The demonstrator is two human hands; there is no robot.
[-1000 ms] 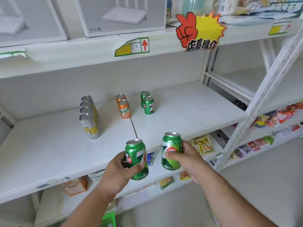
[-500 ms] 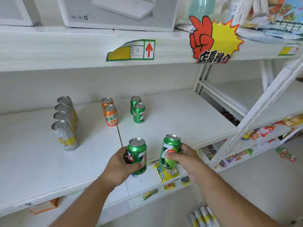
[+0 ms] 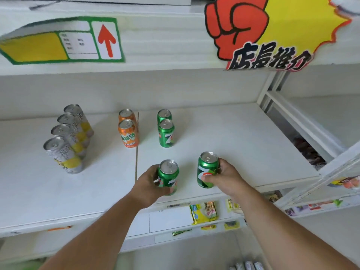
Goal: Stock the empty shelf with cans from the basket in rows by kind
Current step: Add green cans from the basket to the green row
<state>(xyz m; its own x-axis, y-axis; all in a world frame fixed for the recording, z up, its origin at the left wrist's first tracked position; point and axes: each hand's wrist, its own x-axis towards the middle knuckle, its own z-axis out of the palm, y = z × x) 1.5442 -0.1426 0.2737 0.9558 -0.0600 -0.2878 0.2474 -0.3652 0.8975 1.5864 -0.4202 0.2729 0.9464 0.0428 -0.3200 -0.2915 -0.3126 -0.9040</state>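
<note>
White shelf (image 3: 233, 133): hands grip 2 upright green cans (image 3: 168, 177).

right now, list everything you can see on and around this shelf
silver and yellow cans: four, slim, one row at the shelf's left
orange cans: two, one row left of the board seam
green cans on the shelf: two, one row right of the seam
green cans in hand: two, near the front edge, one per hand
shelf: one, white, right part bare
price tag: one, yellow, white and green with red arrow, on the upper shelf edge
promo sign: one, red fist on yellow burst, upper right
snack packets: several, mostly yellow, lower shelf
left hand: holding one green can
right hand: holding the other
</note>
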